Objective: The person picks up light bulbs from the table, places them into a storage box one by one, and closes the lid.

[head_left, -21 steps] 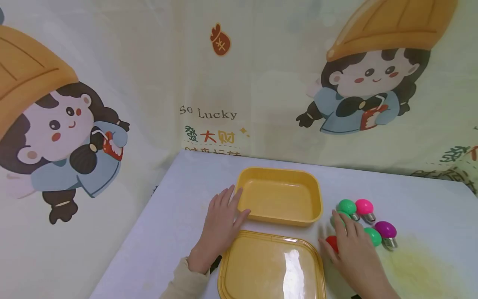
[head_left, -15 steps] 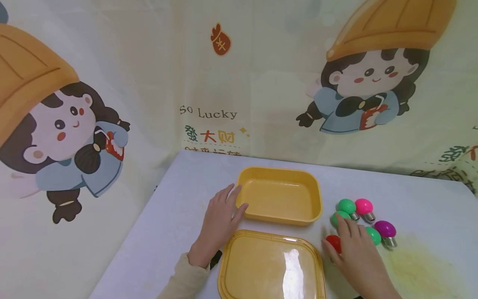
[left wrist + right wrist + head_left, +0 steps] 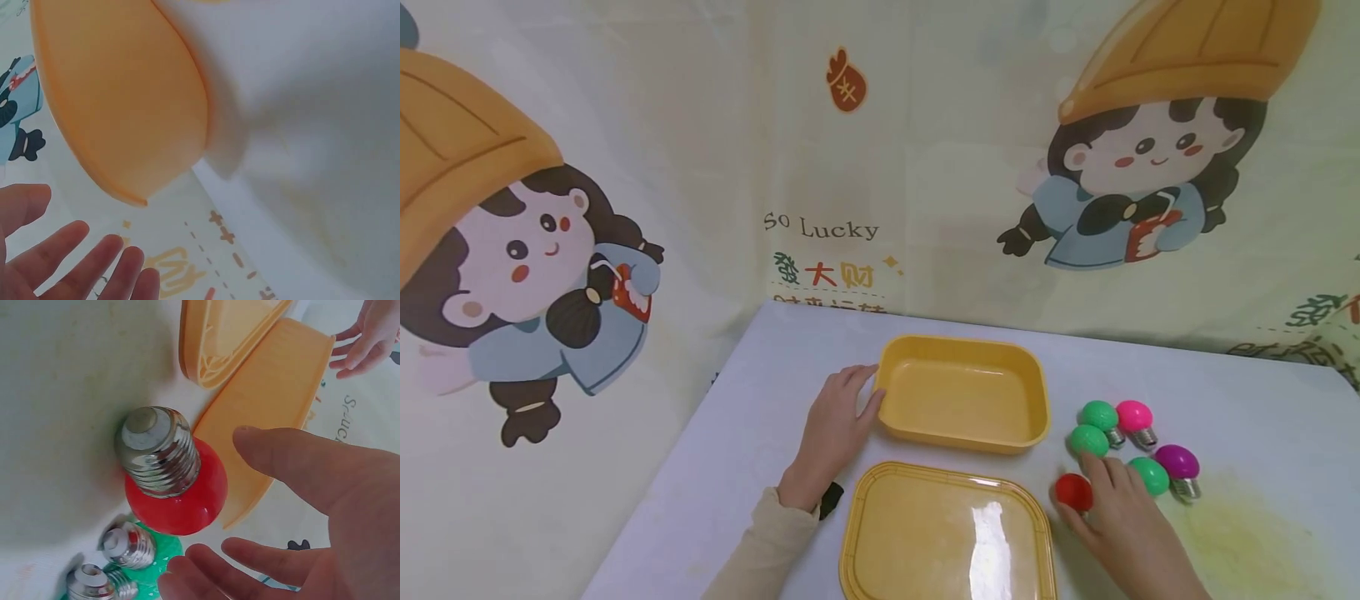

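Observation:
A red light bulb lies on the white table, its metal screw base facing the camera in the right wrist view. Around it my right hand spreads thumb and fingers, with gaps between them and the bulb in the right wrist view. My left hand is at the left end of a yellow plastic box, fingertips right at its rim and fingers relaxed. In the left wrist view those fingers stand close below the box wall.
Green bulbs, a pink bulb and a purple bulb lie beyond and right of my right hand. A yellow lid lies in front of the box. A printed cloth hangs behind the table.
My right hand has drawn back slightly from the green bulb to the red one, which shows more fully now. My left hand has shifted a little left, off the inside of the box rim.

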Available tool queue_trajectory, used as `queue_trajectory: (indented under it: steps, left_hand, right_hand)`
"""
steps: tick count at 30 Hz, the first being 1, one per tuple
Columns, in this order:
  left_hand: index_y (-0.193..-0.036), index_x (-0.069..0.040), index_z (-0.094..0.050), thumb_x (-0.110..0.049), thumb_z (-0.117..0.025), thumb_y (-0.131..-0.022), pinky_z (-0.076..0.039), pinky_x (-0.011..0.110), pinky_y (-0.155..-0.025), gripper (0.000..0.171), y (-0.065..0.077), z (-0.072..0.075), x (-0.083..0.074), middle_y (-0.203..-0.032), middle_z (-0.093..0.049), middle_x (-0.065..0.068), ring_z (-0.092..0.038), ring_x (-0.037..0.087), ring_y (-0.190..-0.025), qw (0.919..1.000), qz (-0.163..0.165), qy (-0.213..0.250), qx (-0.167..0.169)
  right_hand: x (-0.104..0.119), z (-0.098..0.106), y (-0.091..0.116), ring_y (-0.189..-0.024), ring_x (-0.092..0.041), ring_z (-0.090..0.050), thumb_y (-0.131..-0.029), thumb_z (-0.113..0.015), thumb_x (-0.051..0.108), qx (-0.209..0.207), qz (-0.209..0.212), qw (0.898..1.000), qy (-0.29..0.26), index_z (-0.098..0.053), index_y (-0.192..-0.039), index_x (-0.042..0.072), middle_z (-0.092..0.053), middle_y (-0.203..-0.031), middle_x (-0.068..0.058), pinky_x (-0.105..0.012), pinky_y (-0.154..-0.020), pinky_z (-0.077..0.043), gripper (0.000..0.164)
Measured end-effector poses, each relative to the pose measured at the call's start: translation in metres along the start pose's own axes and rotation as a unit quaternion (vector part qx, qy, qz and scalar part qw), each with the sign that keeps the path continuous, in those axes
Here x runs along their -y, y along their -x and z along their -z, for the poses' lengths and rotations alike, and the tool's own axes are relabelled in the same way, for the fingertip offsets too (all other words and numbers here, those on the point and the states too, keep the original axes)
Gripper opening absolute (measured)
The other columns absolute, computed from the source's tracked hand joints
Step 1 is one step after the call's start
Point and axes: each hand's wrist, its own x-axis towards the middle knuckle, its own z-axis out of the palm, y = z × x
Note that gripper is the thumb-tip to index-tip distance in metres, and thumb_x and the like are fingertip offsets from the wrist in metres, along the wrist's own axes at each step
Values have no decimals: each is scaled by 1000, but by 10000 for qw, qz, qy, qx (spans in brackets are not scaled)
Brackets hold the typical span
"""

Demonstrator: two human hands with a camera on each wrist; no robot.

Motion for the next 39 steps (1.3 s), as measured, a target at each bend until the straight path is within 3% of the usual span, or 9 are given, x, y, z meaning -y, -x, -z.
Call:
queue_trajectory:
  steps: [7, 13, 24, 29, 39]
  left_hand:
    - [-131, -11, -63, -27, -66, -97, -54, 44, -97, 38, -10, 0, 6, -127, -63, 7, -61, 26, -116, 9992, 339, 91, 207]
    - [-130, -10, -64, -29, -69, -95, -59, 37, -84, 40, -17, -6, 12, -122, -64, 9, -64, 21, -99, 9951, 756, 526, 370]
    - [-125, -6, -66, -21, -73, -92, -61, 33, -80, 38, -25, -12, 22, -108, -69, 8, -66, 18, -92, 9893, 833, 1141, 356]
    - [-125, -6, -66, -19, -72, -92, -60, 30, -78, 36, -27, -12, 25, -105, -70, 7, -66, 19, -91, 9781, 1061, 1711, 525]
    - [-124, -6, -68, -12, -74, -90, -63, 29, -66, 35, -30, -19, 34, -105, -69, 11, -68, 19, -85, 9437, 1449, 2889, 703]
  right_hand:
    - [-4, -5, 0, -100, -38, -54, -72, -88, 33, 208, -82, 9997, -52, -51, -132, -2, -59, -113, -24, -58, -81, -58, 79]
    - [-4, -9, -1, -100, -35, -56, -70, -90, 31, 286, -9, 9995, -99, -56, -127, -2, -60, -115, -22, -53, -78, -60, 74]
    - [-5, -11, 2, -101, -34, -57, -69, -91, 25, 154, 135, 9997, -136, -60, -124, -2, -60, -115, -20, -52, -78, -61, 68]
    - [-4, -11, 0, -99, -33, -57, -68, -92, 22, 160, 101, 9997, -180, -64, -120, 1, -60, -115, -19, -52, -77, -61, 63]
    - [-4, -12, -5, -94, -29, -57, -69, -91, 21, 390, -71, 9988, -298, -66, -115, 3, -61, -112, -17, -52, -76, -61, 56]
